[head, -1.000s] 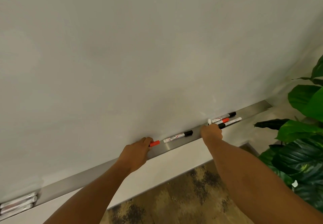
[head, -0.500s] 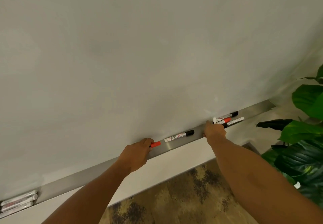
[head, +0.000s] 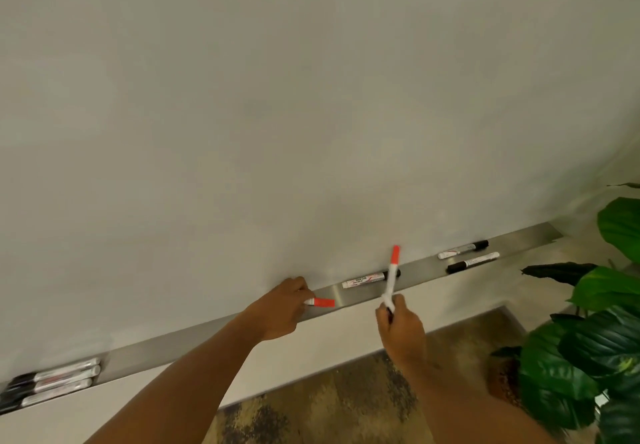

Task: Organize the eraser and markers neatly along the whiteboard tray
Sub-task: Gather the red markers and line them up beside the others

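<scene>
Whiteboard [head: 277, 97] fills the head view, with a long metal tray [head: 173, 350] running along its lower edge and patterned carpet [head: 329, 405] below. Left hand [head: 280, 308] rests on the tray near its middle, its grip narrow around the white barrel of a red-capped marker [head: 323, 302] that lies flat, cap pointing toward the tray's right end. Right hand [head: 401, 329] is held clear of the tray's front edge, its grip closed on the base of a second red-capped marker [head: 393, 272], which stands nearly upright and crosses in front of a black-capped marker [head: 367, 279] lying on the tray. Two more black-capped markers [head: 467, 255] lie apart near the right end; a neat group of three markers [head: 59, 381] sits at the left end. No eraser is visible.

Hazards, as judged: the raised marker is pinched only at its base, so it may pivot or slip and fall to the carpet. Lowering it could knock the black-capped marker beneath it, and round barrels may roll off the tray's front edge. The plant [head: 595, 339] crowds the right end, hampering reach there.
</scene>
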A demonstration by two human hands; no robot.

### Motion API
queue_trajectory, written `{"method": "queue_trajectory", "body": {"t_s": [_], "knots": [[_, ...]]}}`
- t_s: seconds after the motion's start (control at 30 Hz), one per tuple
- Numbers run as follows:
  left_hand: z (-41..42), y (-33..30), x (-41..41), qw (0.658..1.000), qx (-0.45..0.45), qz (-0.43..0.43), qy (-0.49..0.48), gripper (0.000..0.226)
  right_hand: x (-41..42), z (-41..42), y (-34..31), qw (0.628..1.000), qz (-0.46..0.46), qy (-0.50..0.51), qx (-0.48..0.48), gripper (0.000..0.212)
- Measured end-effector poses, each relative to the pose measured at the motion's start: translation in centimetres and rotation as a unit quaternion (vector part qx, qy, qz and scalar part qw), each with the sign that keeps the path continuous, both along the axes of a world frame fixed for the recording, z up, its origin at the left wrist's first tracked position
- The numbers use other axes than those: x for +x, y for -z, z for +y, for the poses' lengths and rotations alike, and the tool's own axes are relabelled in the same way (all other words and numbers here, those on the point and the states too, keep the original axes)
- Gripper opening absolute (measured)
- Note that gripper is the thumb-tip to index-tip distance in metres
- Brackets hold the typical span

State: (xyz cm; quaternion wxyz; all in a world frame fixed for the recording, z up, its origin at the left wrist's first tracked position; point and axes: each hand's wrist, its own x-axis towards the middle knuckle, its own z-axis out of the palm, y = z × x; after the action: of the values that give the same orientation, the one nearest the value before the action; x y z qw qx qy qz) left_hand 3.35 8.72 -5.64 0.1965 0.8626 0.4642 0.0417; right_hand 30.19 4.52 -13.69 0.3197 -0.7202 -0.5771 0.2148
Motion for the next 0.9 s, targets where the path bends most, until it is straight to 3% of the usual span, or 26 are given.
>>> {"method": "queue_trajectory", "body": {"t_s": [0.1,0.2,0.47,0.67,0.8,0.9], "knots": [[-0.7,0.3,-1.9,1.0,-0.019,0.013,-0.008,0.035,-1.1,-1.0,0.5,0.985,-0.069,-0.158,-0.015,0.013],[-1.8,0.3,-4.1,0.999,-0.015,0.023,-0.019,0.034,-2.5,-0.7,-0.1,0.959,-0.131,-0.251,-0.012,0.024],[-4.7,-0.2,-9.8,0.998,0.024,0.03,-0.041,0.032,-8.9,1.9,-4.2,0.892,-0.206,-0.401,0.029,0.031],[-7.7,0.0,-13.8,0.992,0.081,-0.001,-0.101,0.024,-14.5,2.9,-6.3,0.871,-0.216,-0.439,0.049,0.029],[-9.8,-0.4,-16.4,0.973,0.044,-0.086,-0.208,0.01,-17.8,2.5,-7.0,0.857,-0.228,-0.459,0.052,0.025],[-11.0,-0.8,-18.2,0.914,-0.002,-0.246,-0.324,0.008,-20.2,2.2,-7.7,0.848,-0.242,-0.468,0.057,0.022]]}}
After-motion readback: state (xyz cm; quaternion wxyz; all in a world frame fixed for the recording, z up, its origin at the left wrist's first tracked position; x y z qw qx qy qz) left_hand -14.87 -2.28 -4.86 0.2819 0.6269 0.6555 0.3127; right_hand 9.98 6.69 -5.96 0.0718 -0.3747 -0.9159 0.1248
